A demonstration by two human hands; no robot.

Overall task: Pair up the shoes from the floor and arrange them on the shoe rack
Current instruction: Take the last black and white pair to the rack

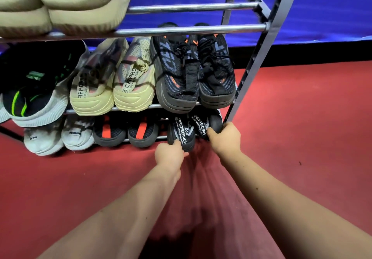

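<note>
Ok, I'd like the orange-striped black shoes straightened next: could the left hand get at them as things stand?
Probably yes. The orange-striped black shoes sit on the bottom shelf right beside the black-and-white sneaker that the left hand grips, with nothing between; it would have to let go first.

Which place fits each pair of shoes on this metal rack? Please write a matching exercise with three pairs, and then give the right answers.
Shoes:
1. cream knit sneakers
2. black mesh sneakers with orange accents
3. black sneakers with white lettering

Places:
A. bottom shelf, gripped by the left hand and the right hand
B. top shelf
C. middle shelf, right end

Pairs: 1-B, 2-C, 3-A
</note>
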